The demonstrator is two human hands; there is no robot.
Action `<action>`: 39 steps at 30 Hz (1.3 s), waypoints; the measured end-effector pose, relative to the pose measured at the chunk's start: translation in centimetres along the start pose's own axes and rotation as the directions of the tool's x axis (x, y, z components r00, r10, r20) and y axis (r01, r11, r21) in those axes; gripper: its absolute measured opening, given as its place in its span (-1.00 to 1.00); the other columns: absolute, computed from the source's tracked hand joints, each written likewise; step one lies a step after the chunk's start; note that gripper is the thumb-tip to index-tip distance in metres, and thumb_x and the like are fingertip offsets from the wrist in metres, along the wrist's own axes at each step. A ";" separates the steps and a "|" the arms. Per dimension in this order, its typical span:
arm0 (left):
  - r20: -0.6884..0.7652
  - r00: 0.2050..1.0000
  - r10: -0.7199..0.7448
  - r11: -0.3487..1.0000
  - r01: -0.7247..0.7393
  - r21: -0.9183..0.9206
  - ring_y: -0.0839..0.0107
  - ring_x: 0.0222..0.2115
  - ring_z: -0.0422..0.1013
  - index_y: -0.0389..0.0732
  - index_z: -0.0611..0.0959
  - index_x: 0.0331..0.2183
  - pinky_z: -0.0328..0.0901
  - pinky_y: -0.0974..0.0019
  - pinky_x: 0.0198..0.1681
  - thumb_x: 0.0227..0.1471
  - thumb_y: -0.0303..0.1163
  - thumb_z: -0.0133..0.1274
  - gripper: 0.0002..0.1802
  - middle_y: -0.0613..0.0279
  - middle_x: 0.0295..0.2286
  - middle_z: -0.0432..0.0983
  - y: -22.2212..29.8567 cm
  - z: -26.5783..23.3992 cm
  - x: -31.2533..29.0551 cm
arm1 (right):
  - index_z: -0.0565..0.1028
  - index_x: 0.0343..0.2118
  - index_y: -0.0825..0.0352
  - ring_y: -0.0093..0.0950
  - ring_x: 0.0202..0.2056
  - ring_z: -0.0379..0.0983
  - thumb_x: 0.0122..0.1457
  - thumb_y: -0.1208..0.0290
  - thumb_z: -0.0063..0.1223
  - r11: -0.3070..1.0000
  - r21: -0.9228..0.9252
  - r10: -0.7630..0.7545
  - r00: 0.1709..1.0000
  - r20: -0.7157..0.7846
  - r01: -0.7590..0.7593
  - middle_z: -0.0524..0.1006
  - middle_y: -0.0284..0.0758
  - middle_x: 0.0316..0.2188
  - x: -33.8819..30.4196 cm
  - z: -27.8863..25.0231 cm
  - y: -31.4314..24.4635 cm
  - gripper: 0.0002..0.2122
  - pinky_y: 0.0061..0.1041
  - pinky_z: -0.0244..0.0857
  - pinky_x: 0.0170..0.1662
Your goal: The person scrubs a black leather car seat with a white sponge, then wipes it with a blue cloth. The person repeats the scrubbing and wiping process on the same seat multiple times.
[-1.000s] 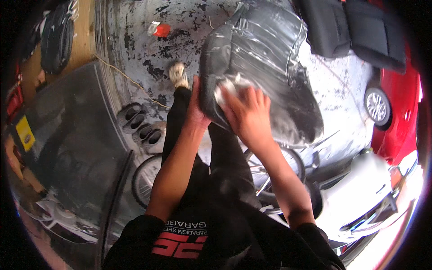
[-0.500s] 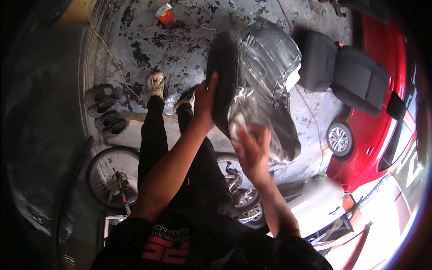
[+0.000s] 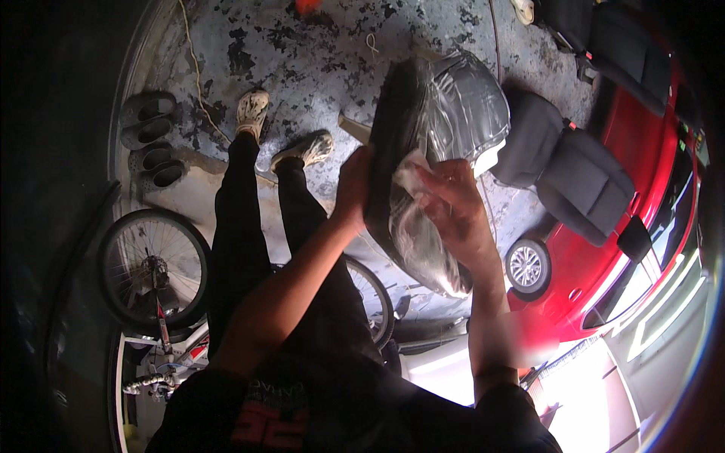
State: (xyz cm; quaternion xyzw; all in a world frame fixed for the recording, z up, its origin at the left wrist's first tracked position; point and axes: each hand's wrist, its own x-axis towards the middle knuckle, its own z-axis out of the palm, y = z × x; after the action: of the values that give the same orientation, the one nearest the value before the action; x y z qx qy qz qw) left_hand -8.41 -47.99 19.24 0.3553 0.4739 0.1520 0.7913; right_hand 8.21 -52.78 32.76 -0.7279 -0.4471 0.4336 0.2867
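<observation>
I hold a bulky black, glossy piece [image 3: 468,102] upright in front of me; its kind I cannot tell. Whitish streaks and wet-looking shine cover its right face, and a white part [image 3: 489,158] shows at its right edge. My left hand [image 3: 353,189] grips its near left edge, the fingers partly hidden behind it. In my right hand [image 3: 457,211] a white wad, like a cloth [image 3: 411,170], is pressed against the streaked face.
Dark car seats [image 3: 585,181] stand on the worn grey floor [image 3: 325,83] to the right, beside a red car [image 3: 596,272]. A bicycle [image 3: 155,264] lies in view at lower left, with dark clogs [image 3: 155,132] above it. A cord [image 3: 198,90] runs along the floor.
My right hand has moved the white wad up the streaked face. The black piece has turned a little, showing its streaked face narrower. The whole view has shifted.
</observation>
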 end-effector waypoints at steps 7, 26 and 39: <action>0.070 0.946 -0.316 0.770 0.299 -0.563 0.61 -0.33 0.48 -0.22 0.64 -0.11 0.42 0.42 -0.20 0.34 -0.29 0.03 -0.77 0.35 -0.32 0.58 0.1 1.3 0.4 | 0.59 0.15 0.29 -0.25 -0.07 0.45 0.28 0.55 0.13 0.938 -0.347 0.074 0.987 0.146 -0.019 0.46 -0.19 -0.11 10.3 -1.9 9.5 -0.64 -0.34 0.36 0.04; 0.252 0.909 -0.331 0.277 0.349 -0.895 0.31 -0.04 0.54 -0.27 0.60 0.06 0.39 0.18 0.15 0.40 0.31 -0.36 -0.17 0.14 -0.08 0.64 -1.6 -1.1 1.1 | 0.70 -0.12 0.25 -0.32 -0.10 0.61 0.15 0.40 0.38 0.935 -0.294 0.190 0.423 0.886 0.196 0.68 -0.24 -0.21 20.4 0.9 7.6 -0.77 -0.33 0.50 0.00; 0.240 0.871 -0.429 0.347 0.405 -0.846 0.43 0.04 0.45 -0.31 0.58 0.14 0.25 0.28 0.23 0.43 0.27 -0.37 -0.16 0.15 0.00 0.60 -3.4 -0.5 1.5 | 0.75 -0.38 0.19 -0.29 -0.22 0.66 -0.06 0.18 0.38 0.932 -0.362 0.360 0.227 0.905 -0.036 0.71 -0.21 -0.33 25.9 3.7 19.9 -0.77 -0.29 0.48 -0.13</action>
State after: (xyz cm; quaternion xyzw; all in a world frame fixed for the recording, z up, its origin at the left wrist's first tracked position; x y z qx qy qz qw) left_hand -8.40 -49.31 15.80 -0.2357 0.4107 0.1706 0.8641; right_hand 18.74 -38.04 5.31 -0.3934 -0.4841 0.7547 -0.2033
